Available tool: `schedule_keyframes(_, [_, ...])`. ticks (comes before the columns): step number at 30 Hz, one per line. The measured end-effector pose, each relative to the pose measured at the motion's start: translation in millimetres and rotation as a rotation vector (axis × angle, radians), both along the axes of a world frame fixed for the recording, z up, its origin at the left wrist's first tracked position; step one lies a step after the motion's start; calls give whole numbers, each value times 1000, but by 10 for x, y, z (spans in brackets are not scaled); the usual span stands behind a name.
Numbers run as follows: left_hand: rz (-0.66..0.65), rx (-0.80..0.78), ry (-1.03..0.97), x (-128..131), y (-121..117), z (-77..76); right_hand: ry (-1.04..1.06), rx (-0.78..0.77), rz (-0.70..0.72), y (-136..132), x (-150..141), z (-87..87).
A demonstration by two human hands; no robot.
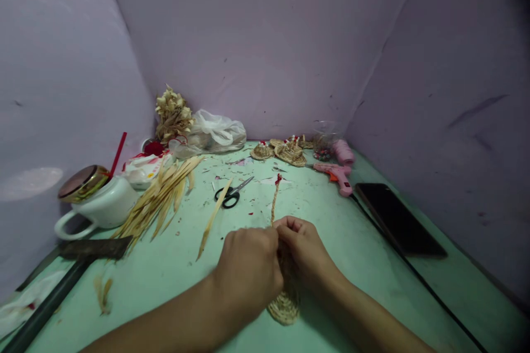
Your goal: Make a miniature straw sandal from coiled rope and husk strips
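Both my hands meet at the middle of the green table [356,242]. My left hand [247,271] and my right hand [305,247] are closed on a woven straw piece [285,304], whose coiled oval end shows below my wrists. A braided straw cord [274,204] with a red tip runs away from my fingers toward the back. Most of the piece between my hands is hidden.
A bundle of straw strips [159,201] and one loose strip [212,222] lie to the left, black scissors [232,194] behind. A white lidded cup [97,198], a pink glue gun [336,174], finished straw items [285,151], a dark phone [397,219] and a plastic bag [215,132] stand around.
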State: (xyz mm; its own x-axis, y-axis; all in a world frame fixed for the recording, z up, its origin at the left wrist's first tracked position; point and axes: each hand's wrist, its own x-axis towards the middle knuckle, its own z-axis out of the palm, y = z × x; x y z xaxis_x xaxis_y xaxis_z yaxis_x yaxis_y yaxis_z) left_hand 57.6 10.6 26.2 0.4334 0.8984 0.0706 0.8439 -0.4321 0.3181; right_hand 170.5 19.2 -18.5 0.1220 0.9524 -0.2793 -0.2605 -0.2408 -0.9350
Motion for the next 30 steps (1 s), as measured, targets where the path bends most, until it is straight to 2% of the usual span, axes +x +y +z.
schedule_keyframes(4, [-176, 209, 286, 82, -167, -180, 145, -41, 19, -39, -40, 30])
schedule_keyframes(7, [-254, 332, 422, 122, -233, -323, 220, -107, 64, -39, -40, 41])
schedule_keyframes(9, [-301, 331, 404, 123, -240, -341, 212, -124, 83, -32, -32, 40])
schedule_keyframes(11, [-315, 241, 274, 83, -179, -267, 187, -115, 78, -27, -25, 36])
schedule_keyframes(12, [-287, 170, 172, 47, -117, -204, 176, -106, 70, -26, -25, 32])
schedule_keyframes(13, [-199, 120, 61, 2, -34, -132, 161, -95, 63, -29, -28, 28])
schedule_keyframes(15, [105, 124, -186, -99, 170, -2, 113, -68, 78, -41, -44, 18])
schedule_keyframes(16, [214, 86, -306, -145, 276, 42, 80, -54, 99, -49, -55, 13])
schedule_keyframes(18, [226, -157, -498, -210, 458, 69, 13, -30, 145, -69, -77, 7])
schedule_keyframes(20, [217, -431, -679, -228, 567, 29, -45, 0, 190, -87, -90, 14])
schedule_keyframes(24, [364, -862, -984, -166, 599, -119, -155, 160, 297, -124, -79, 60])
schedule_keyframes(27, [359, -1075, -1013, -106, 565, -214, -223, 282, 353, -164, -70, 82])
schedule_keyframes(30, [315, -1141, -956, -71, 536, -297, -259, 366, 376, -216, -79, 76])
